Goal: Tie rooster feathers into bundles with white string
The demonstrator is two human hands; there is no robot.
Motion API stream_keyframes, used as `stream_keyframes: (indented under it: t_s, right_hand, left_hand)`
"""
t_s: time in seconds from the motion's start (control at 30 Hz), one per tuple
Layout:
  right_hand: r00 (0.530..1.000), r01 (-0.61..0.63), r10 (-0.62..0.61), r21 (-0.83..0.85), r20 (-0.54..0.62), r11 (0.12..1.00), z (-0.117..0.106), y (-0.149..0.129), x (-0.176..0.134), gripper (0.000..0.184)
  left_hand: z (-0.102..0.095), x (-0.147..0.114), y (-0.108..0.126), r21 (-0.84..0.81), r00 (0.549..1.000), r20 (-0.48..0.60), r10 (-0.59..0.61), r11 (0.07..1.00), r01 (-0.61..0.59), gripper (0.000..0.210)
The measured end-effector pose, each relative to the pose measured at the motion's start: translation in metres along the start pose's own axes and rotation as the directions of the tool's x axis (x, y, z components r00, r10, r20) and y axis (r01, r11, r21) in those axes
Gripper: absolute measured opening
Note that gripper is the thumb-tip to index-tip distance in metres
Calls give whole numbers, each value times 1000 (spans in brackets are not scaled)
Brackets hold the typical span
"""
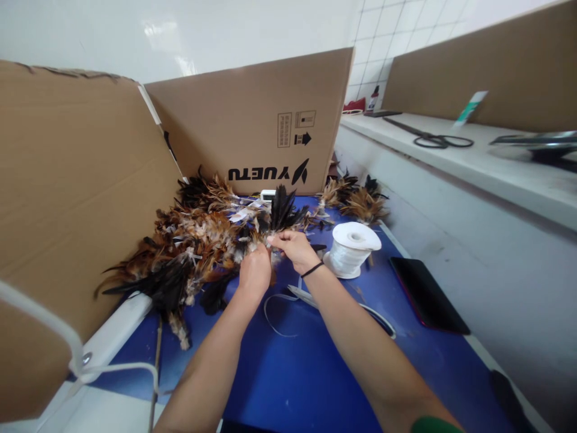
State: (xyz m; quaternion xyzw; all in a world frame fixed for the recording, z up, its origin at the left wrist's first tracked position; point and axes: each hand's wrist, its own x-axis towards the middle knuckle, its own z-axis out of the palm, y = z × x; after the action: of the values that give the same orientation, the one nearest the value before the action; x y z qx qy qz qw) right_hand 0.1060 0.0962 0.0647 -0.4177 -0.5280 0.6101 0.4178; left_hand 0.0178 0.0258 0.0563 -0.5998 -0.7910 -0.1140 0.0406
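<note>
Near the middle of the blue tabletop, my left hand (255, 270) is closed around the pale lower end of a feather bunch (282, 207), whose black feathers fan upward. My right hand (295, 248) pinches the same bunch from the right, thumb and fingers together; whether ribbon lies between them is too small to tell. A white ribbon (267, 310) curls on the table below both hands. Beneath my right forearm lies a pair of scissors (303, 294), partly hidden. A spool of white ribbon (352, 252) stands just right of my right wrist.
Brown and black feathers (198, 231) are heaped on the left, with more feather bunches (360, 201) at the back right. Cardboard panels (252, 126) wall the back and left. A dark phone (428, 294) lies at right. Black scissors (435, 139) rest on the white ledge (491, 174).
</note>
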Motion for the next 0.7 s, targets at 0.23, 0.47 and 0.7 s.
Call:
stream_keyframes:
  t_s: [0.23,0.47,0.7]
  right_hand:
    - [1000,-1,1,16,-24,1000,3,2,0,36]
    - [1000,-4,5,30,-15,1000,6,7,-1,33]
    - [999,-40,41,109,-4,993,8,10,1,32]
  left_hand:
    - [1,0,-2,-8,1000,-14,10,1000,-10,27]
    - [0,-1,-2,-25,1000,8,1,1000,-1,27]
    - [1,-1,-2,-48,1000,4,15,999,-14,23]
